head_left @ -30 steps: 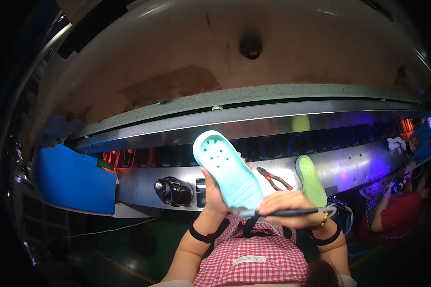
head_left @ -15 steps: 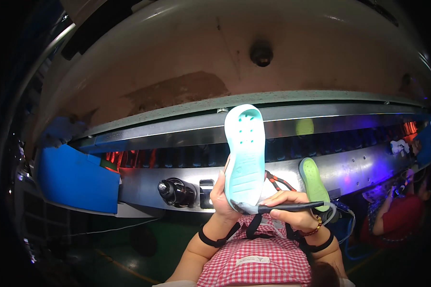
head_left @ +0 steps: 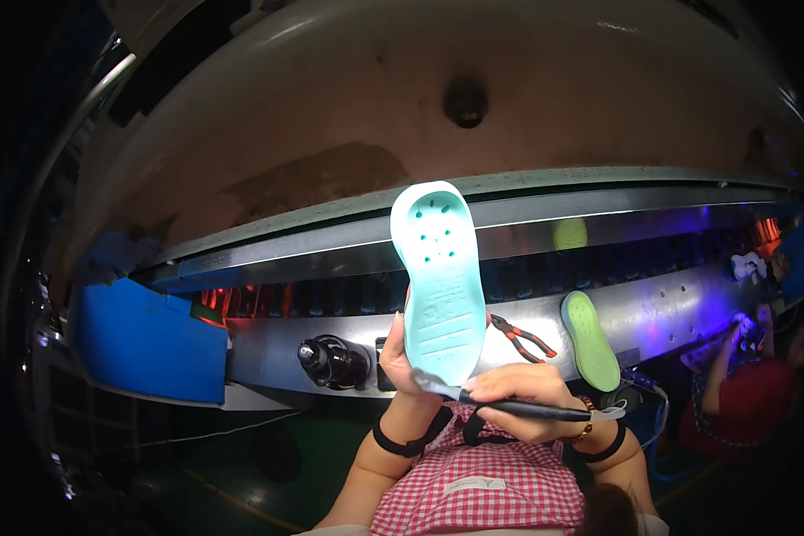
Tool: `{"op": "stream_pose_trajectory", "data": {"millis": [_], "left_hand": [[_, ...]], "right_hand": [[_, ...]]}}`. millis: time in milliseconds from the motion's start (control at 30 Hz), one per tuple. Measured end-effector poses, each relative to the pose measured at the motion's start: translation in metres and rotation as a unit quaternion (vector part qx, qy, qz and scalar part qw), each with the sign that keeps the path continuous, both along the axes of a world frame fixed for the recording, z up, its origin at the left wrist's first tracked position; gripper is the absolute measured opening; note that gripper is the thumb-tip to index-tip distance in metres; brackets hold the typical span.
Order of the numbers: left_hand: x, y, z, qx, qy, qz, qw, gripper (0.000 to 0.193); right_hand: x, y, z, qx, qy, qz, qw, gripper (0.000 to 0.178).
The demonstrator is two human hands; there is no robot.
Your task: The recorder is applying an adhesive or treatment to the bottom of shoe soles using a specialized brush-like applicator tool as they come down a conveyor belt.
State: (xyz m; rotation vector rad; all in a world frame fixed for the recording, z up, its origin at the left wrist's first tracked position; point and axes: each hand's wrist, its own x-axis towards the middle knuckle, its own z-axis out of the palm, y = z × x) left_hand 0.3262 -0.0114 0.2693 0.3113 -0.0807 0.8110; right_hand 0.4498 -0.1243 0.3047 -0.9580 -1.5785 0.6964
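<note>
My left hand (head_left: pixel 397 359) is closed round the near left edge of a pale turquoise foam shoe sole (head_left: pixel 443 299). The sole stands tilted up toward me, with several small holes in its far end and ridges across its near end. In my right hand (head_left: pixel 531 389) is a slim brush with a black handle (head_left: pixel 531 410). Its pale grey tip meets the sole's near edge, close to my left fingers. On the metal bench to the right lies a green shoe sole (head_left: pixel 591 344). Between the two soles are pliers with red and black handles (head_left: pixel 525 339).
A black bottle (head_left: pixel 333 361) and a dark flat object, partly covered by my left hand, are on the metal bench (head_left: pixel 268 353). Behind runs a dark conveyor carrying a yellow-green piece (head_left: pixel 570 234). A blue panel (head_left: pixel 156 344) stands left. Another person in red (head_left: pixel 741 402) works at the right.
The turquoise sole has shifted left and turned a little, uncovering more of the pliers. My right hand has moved the brush slightly left, its handle end now lower.
</note>
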Motion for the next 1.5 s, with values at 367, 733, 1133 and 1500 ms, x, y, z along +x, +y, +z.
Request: {"op": "stream_pose_trajectory", "data": {"millis": [367, 733, 1133, 1500], "left_hand": [[-0.008, 0.006, -0.004, 0.085, 0.223, 0.111, 0.965, 0.06], [-0.011, 0.021, 0.002, 0.088, 0.282, -0.208, 0.933, 0.046], [-0.015, 0.021, 0.013, 0.107, 0.378, -0.294, 0.871, 0.038], [-0.021, 0.024, 0.002, 0.111, 0.417, -0.28, 0.857, 0.04]], "right_hand": [[0.034, 0.012, 0.007, -0.028, -0.02, 0.016, 0.999, 0.017], [0.046, 0.004, 0.023, -0.076, -0.173, 0.169, 0.967, 0.022], [0.068, 0.002, 0.029, -0.045, -0.403, 0.19, 0.894, 0.034], [0.085, -0.004, 0.02, -0.106, -0.323, 0.091, 0.936, 0.021]]}}
